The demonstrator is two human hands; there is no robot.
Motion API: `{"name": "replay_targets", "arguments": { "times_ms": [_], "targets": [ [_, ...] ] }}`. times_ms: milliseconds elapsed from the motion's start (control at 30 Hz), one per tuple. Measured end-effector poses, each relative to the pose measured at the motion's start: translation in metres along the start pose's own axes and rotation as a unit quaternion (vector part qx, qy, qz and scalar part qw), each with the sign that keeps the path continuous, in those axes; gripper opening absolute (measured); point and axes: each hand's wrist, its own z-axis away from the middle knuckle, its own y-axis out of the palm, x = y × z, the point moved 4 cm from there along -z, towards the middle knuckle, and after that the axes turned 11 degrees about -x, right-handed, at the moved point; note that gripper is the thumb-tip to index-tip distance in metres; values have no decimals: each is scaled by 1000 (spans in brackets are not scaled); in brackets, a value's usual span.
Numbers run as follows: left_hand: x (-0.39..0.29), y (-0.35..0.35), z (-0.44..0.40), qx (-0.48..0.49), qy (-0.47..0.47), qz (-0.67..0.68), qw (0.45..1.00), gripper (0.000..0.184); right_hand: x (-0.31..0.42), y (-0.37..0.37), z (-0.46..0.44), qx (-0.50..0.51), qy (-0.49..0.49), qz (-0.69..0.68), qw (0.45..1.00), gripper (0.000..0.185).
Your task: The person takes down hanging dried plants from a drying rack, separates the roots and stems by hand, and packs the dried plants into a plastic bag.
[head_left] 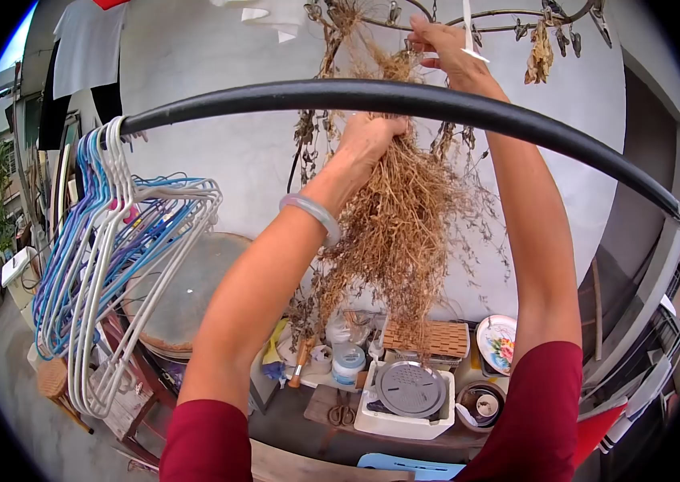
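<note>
Dried bunch is hanging by the rack, attachment unconfirmed
Left hand is clenching its fingers around it; right hand is hovering at the rack, finger hold unclear

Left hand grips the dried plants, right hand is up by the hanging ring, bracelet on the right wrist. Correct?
Wrong wrist: the bracelet is on the left one, with the left hand gripping the dried plants, as the head view shows.

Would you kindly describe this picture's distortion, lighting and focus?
Head view: strong wide-angle distortion, dark rail bowed, corners black; head view: soft light, no hard shadows on the pale wall; head view: left hand and dried stalks look reasonably sharp.
</note>
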Motion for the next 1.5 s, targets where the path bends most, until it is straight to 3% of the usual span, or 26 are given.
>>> {"name": "replay_targets", "arguments": {
  "times_ms": [33, 100, 167, 233, 267, 300, 467, 567, 733, 800, 833, 900, 1000, 1133, 1233, 1267, 1367, 1400, 1500],
  "targets": [
    [16, 0, 9, 21, -67, 20, 997, 24, -4, 6, 6, -8, 10, -4, 1000, 50],
    [39, 0, 32, 27, -78, -37, 996, 30, -13, 12, 25, -25, 27, -11, 999, 53],
    [65, 2, 55, 12, -76, 100, 992, 23, -34, 13, 41, 1, 65, -32, 997, 57],
    [95, -1, 75, 36, -102, 70, 992, 23, -59, 4, 58, 41, 111, -9, 993, 57],
    [116, -1, 84, 54, -115, 31, 991, 24, -66, 0, 75, -77, 48, -37, 995, 56],
    [135, 0, 97, 73, -129, -6, 989, 25, -59, -9, 92, -11, 96, -7, 995, 56],
    [191, 6, 174, 101, -179, 21, 978, 27, -56, -56, 191, 77, 132, 11, 988, 63],
    [200, 9, 206, 92, -176, 52, 979, 31, -49, -83, 262, 190, 211, 96, 954, 59],
    [203, 34, 251, 161, -214, 83, 960, 32, -26, -99, 369, 360, 292, 121, 878, 82],
    [202, 45, 265, 180, -197, 69, 961, 31, -11, -103, 395, 372, 206, 156, 891, 88],
    [205, 48, 270, 158, -207, 74, 963, 32, -18, -110, 412, 376, 216, 186, 882, 89],
    [206, 48, 278, 139, -244, 74, 957, 33, -20, -122, 424, 296, 308, 119, 896, 74],
    [204, 46, 283, 189, -240, 29, 952, 34, -18, -137, 431, 244, 389, 107, 882, 51],
    [218, 44, 286, 197, -246, 13, 949, 33, -29, -150, 439, 206, 365, 127, 899, 31],
    [211, 40, 285, 190, -260, 36, 946, 32, -30, -150, 432, 220, 285, 198, 912, 28],
    [213, 41, 285, 180, -236, 49, 954, 44, -23, -145, 429, 220, 245, 192, 925, 28],
    [218, 46, 286, 167, -189, 6, 968, 44, -21, -123, 446, 193, 245, 88, 946, 32],
    [204, 47, 284, 155, -186, 29, 970, 43, -26, -118, 453, 250, 281, 83, 923, 51],
    [209, 40, 279, 121, -189, 42, 974, 42, -15, -114, 447, 275, 214, 169, 922, 77]
  ]
}}
